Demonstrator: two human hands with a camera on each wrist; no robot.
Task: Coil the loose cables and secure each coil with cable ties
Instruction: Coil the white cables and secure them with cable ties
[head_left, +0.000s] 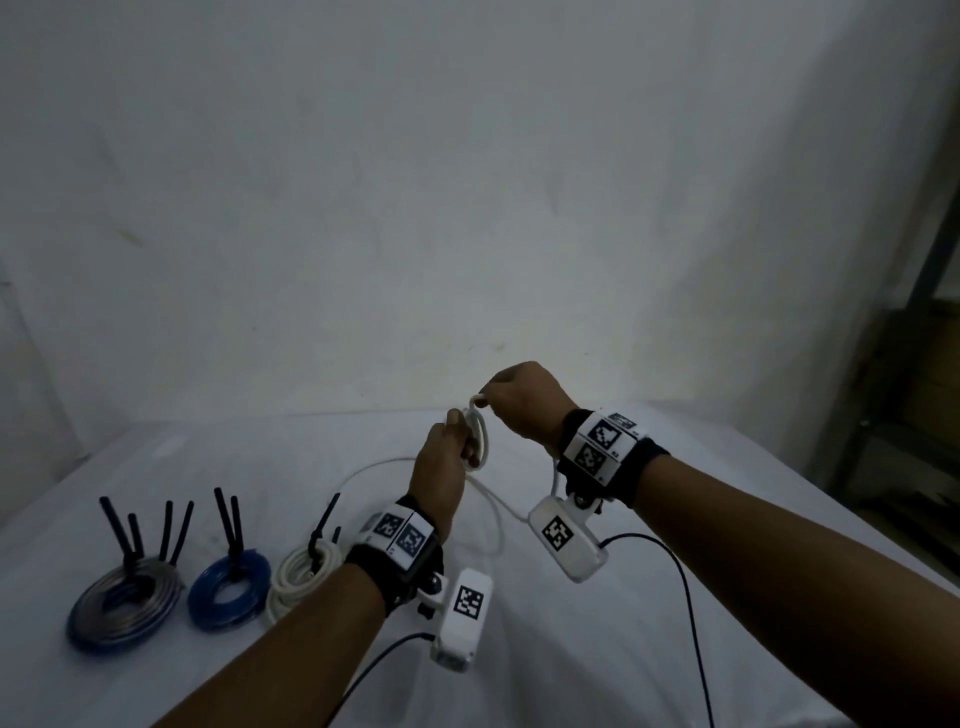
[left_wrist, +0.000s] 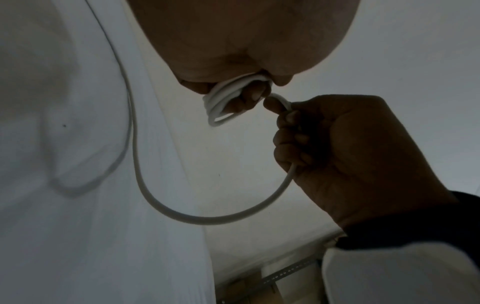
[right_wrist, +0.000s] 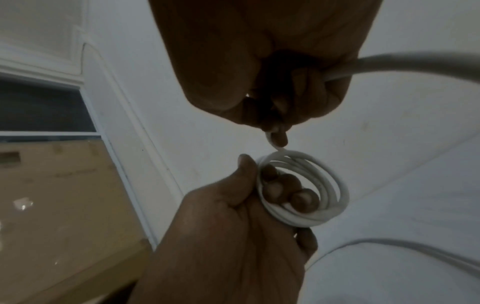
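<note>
Left hand (head_left: 441, 467) grips white cable (right_wrist: 306, 189) coil | right hand (head_left: 524, 402) pinches its strand | white-clothed table (head_left: 623, 649), bare wall (head_left: 467, 182)

white cable (head_left: 480, 441), partly coiled, tail trailing

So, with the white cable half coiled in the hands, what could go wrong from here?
1. The left hand grips the small coil with only fingers through it; loose loops could spring open.
2. The right hand feeds the white cable, and a long slack part lies on the table; it may twist or kink.
3. That slack runs near the tied white coil and could drag it.
</note>
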